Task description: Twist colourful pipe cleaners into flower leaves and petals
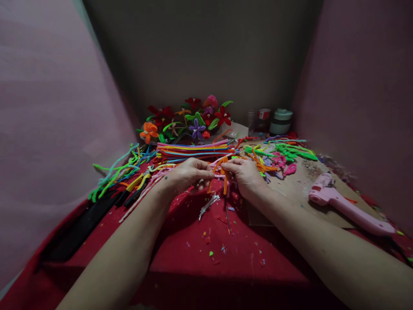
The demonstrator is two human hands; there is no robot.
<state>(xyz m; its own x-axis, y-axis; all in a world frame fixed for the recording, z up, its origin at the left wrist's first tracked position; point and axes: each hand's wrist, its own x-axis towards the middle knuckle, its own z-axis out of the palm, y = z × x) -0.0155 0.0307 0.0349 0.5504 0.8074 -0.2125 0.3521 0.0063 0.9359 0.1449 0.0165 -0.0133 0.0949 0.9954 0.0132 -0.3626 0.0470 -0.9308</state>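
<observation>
Both hands meet over the middle of the table, working on a bent orange pipe cleaner (225, 186). My left hand (194, 171) pinches it from the left between thumb and forefinger. From the other side my right hand (244, 174) grips its upper part, fingers closed. Two orange ends hang down below the fingertips. Pink pipe cleaners (146, 189) lie behind and to the left of my left hand. Just beneath the hands rest a small bunch of white strands (209, 206) and a thin dark rod (228, 219).
A pipe-cleaner bundle (196, 149) lies behind the hands, with pipe-cleaner flowers (196, 128) beyond it. Yellow-handled pliers (134, 183) are on the left. A pink glue gun (348, 206) rests on cardboard (303, 178) at right, near green pieces (295, 151). A lidded jar (280, 122) stands behind.
</observation>
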